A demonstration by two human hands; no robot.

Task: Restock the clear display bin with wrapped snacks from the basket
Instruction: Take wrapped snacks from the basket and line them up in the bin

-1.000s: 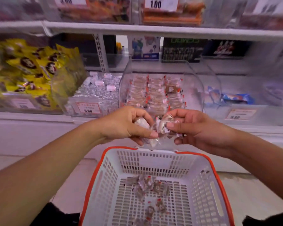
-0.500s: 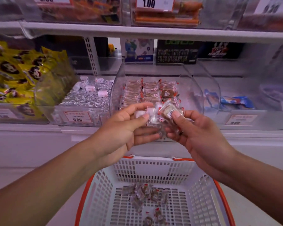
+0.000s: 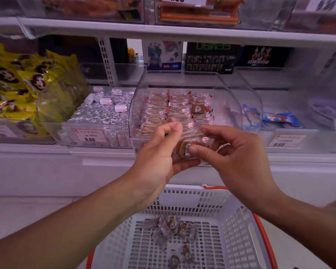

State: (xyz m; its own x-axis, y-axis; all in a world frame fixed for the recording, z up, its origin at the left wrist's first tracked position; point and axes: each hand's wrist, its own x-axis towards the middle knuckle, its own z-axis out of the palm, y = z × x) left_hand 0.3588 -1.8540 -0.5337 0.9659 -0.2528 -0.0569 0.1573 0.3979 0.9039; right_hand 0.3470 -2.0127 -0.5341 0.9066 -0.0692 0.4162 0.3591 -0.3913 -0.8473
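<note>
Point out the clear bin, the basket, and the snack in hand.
clear bin [image 3: 224, 88]: head view, right wall.
basket [image 3: 182, 199]: head view, far wall.
snack [image 3: 183, 148]: head view, brown middle of the wrapper.

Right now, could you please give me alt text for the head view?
Two hands, left hand and right hand, hold wrapped snacks before a clear bin of stacked snacks. A white basket below holds a few more.
</note>
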